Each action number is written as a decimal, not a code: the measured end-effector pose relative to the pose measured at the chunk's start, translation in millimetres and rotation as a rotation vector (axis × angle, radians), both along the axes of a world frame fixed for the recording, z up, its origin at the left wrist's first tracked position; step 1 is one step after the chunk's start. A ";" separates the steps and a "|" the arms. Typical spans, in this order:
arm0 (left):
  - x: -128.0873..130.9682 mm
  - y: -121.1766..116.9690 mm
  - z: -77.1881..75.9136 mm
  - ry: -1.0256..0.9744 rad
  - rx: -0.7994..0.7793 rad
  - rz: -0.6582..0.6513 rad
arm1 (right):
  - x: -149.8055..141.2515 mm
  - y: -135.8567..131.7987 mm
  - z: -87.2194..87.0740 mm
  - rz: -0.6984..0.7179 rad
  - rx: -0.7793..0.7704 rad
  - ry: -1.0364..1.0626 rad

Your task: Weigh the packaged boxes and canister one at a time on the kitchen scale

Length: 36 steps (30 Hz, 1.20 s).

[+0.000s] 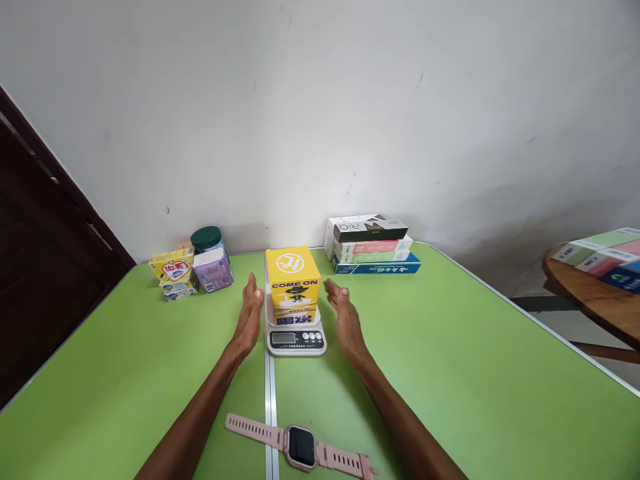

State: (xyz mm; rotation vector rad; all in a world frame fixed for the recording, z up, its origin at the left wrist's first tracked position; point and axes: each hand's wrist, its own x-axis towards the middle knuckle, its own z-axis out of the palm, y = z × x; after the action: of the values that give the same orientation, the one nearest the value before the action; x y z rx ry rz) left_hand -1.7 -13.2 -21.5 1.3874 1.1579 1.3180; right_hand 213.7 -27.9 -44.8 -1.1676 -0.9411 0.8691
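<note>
A yellow box marked "COME ON" stands on a small white kitchen scale in the middle of the green table. My left hand is held flat and upright just left of the box, fingers stretched out, a small gap from it. My right hand mirrors it on the right side, also open and apart from the box. Neither hand holds anything. A pink smartwatch lies flat near the table's front edge between my forearms.
At the back left stand a small yellow carton, a purple packet and a green-lidded jar. A stack of flat boxes sits at the back right by the wall. A round wooden table with boxes is at the far right.
</note>
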 end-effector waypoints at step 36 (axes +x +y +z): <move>37.0 -42.9 -23.4 0.199 0.357 -0.108 | -33.6 -23.9 -2.1 -0.006 0.300 -0.382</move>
State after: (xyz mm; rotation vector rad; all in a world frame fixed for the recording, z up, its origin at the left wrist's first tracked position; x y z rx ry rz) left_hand 35.3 -56.1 -44.9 1.8488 0.9886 1.3782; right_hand 180.1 -51.7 -46.9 -1.0907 -1.3282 0.4818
